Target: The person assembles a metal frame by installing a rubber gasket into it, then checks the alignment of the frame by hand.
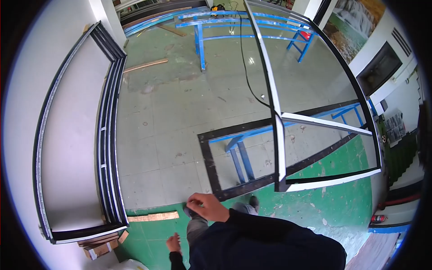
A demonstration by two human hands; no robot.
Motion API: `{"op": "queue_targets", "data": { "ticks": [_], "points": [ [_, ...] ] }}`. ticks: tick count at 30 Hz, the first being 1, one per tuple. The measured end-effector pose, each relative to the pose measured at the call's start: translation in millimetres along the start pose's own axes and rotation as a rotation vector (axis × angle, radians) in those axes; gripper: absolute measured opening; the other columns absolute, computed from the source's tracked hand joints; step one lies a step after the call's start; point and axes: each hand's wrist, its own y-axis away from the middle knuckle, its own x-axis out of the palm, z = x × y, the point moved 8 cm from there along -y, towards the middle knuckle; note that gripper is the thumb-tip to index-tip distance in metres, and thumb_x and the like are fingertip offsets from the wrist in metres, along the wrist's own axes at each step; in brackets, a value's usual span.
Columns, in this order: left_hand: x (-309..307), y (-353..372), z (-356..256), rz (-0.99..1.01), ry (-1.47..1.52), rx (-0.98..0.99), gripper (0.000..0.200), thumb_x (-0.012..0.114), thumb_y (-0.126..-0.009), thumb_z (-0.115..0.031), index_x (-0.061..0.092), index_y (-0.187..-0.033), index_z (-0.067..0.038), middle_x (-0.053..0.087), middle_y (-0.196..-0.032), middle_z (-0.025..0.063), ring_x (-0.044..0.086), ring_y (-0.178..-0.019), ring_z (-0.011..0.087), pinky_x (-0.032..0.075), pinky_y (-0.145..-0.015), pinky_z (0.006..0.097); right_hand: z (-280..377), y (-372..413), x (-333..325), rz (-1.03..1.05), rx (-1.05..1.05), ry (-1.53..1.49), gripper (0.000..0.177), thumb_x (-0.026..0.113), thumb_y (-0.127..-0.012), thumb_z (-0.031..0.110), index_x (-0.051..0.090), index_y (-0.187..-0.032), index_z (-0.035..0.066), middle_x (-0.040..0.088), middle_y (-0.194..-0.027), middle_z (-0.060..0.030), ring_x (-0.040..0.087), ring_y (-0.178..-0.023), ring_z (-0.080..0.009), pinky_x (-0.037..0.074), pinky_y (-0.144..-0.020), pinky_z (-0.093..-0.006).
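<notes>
My right hand [207, 207] is raised in front of my body, its fingers curled in toward the thumb. Whatever lies between those fingertips, if anything, is hidden. Lower and to the left hangs my left hand [173, 243], its fingers loosely bent and slightly apart, with nothing visible in it. Just beyond my right hand lies the near corner of a dark rectangular frame [210, 167], resting on a blue trestle [243, 159]. A large black-and-white window frame [280, 148] with a crossbar [326, 123] stands over it. Neither hand touches a frame.
Another tall window frame [104, 135] leans on the left wall, over wood blocks [101, 249]. A wooden strip [153, 217] lies on the green floor [324, 211]. At the back stands a blue bench [200, 47]. A black cable [244, 63] hangs down near the standing frame.
</notes>
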Motion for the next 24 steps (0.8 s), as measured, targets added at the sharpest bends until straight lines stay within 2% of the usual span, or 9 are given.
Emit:
{"op": "queue_targets", "data": {
  "ticks": [5, 8, 9, 12, 13, 14, 18, 21, 24],
  "points": [
    [-141.3, -67.6, -97.7, -0.107, -0.001, 0.154, 0.022, 0.067, -0.089, -0.021, 0.063, -0.091, 0.000, 0.065, -0.078, 0.0052, 0.058, -0.066, 0.0109, 0.045, -0.055, 0.0251, 3.1, -59.8, 100.6, 0.215, -0.038, 0.144, 0.024, 0.063, -0.094, 0.025, 0.066, -0.104, 0.003, 0.069, -0.087, -0.0133, 0.066, -0.079, -0.0293, 0.051, -0.071, -0.0362],
    [-145.5, -134.8, -133.8, -0.109, -0.061, 0.215, 0.022, 0.067, -0.089, -0.020, 0.064, -0.095, 0.000, 0.066, -0.078, 0.0050, 0.058, -0.066, 0.0110, 0.045, -0.054, 0.0251, 9.4, -98.1, 97.9, 0.174, 0.005, 0.144, 0.025, 0.063, -0.094, 0.024, 0.066, -0.103, 0.002, 0.069, -0.087, -0.0140, 0.066, -0.079, -0.0299, 0.051, -0.071, -0.0374],
    [-143.4, -152.8, -148.4, -0.110, -0.098, 0.237, 0.022, 0.067, -0.089, -0.021, 0.065, -0.097, 0.000, 0.065, -0.078, 0.0048, 0.058, -0.066, 0.0110, 0.045, -0.053, 0.0252, -0.2, -114.2, 93.9, 0.113, -0.037, 0.131, 0.024, 0.062, -0.096, 0.023, 0.065, -0.104, 0.001, 0.068, -0.083, -0.0116, 0.065, -0.074, -0.0227, 0.049, -0.068, -0.0338],
    [-61.5, -178.7, -216.6, 0.127, -0.115, 0.260, 0.023, 0.065, -0.089, -0.024, 0.067, -0.099, -0.004, 0.063, -0.073, 0.0017, 0.055, -0.061, 0.0096, 0.044, -0.053, 0.0251, -11.7, -161.0, 65.4, -0.079, 0.092, -0.105, 0.024, 0.061, -0.096, 0.024, 0.064, -0.105, 0.002, 0.066, -0.078, -0.0064, 0.063, -0.072, -0.0156, 0.049, -0.066, -0.0319],
    [-26.3, -192.0, -232.6, 0.253, -0.190, 0.259, 0.023, 0.067, -0.089, -0.023, 0.068, -0.102, -0.004, 0.067, -0.081, 0.0039, 0.061, -0.071, 0.0115, 0.049, -0.060, 0.0260, -15.1, -180.1, 56.1, -0.110, 0.113, -0.106, 0.022, 0.062, -0.097, 0.021, 0.063, -0.106, 0.000, 0.065, -0.077, -0.0038, 0.059, -0.071, -0.0098, 0.048, -0.065, -0.0278],
    [9.8, -207.3, -249.4, 0.342, -0.308, 0.409, 0.027, 0.068, -0.089, -0.022, 0.065, -0.109, -0.004, 0.067, -0.090, 0.0060, 0.064, -0.077, 0.0135, 0.051, -0.061, 0.0269, -18.2, -199.4, 46.7, -0.163, 0.140, -0.179, 0.022, 0.062, -0.097, 0.021, 0.063, -0.106, 0.000, 0.064, -0.077, -0.0038, 0.059, -0.070, -0.0102, 0.048, -0.064, -0.0276],
    [131.4, -211.3, -369.7, 0.687, -0.462, 0.441, 0.036, 0.068, -0.093, -0.025, 0.062, -0.119, -0.001, 0.070, -0.103, 0.0093, 0.067, -0.089, 0.0165, 0.054, -0.076, 0.0291, -40.1, -284.4, -7.0, -0.359, 0.144, -0.317, 0.024, 0.063, -0.096, 0.022, 0.063, -0.108, 0.001, 0.064, -0.079, -0.0039, 0.060, -0.070, -0.0115, 0.048, -0.063, -0.0277],
    [179.4, -260.2, -434.5, 0.873, -0.513, 0.171, 0.046, 0.071, -0.091, -0.030, 0.062, -0.123, 0.002, 0.068, -0.114, 0.0134, 0.066, -0.101, 0.0213, 0.053, -0.087, 0.0324, -89.8, -347.9, -90.4, -0.647, 0.188, -0.561, 0.030, 0.065, -0.096, 0.025, 0.060, -0.113, 0.001, 0.064, -0.084, -0.0050, 0.062, -0.072, -0.0129, 0.049, -0.062, -0.0287],
    [209.5, -304.7, -517.9, 0.942, -1.079, 0.839, 0.055, 0.070, -0.091, -0.038, 0.059, -0.129, 0.000, 0.063, -0.125, 0.0137, 0.061, -0.112, 0.0226, 0.051, -0.092, 0.0374, -111.1, -350.4, -199.3, -0.971, 0.108, -1.057, 0.042, 0.068, -0.093, 0.026, 0.053, -0.125, 0.003, 0.063, -0.090, -0.0061, 0.064, -0.075, -0.0156, 0.050, -0.062, -0.0310]
  ]
}}
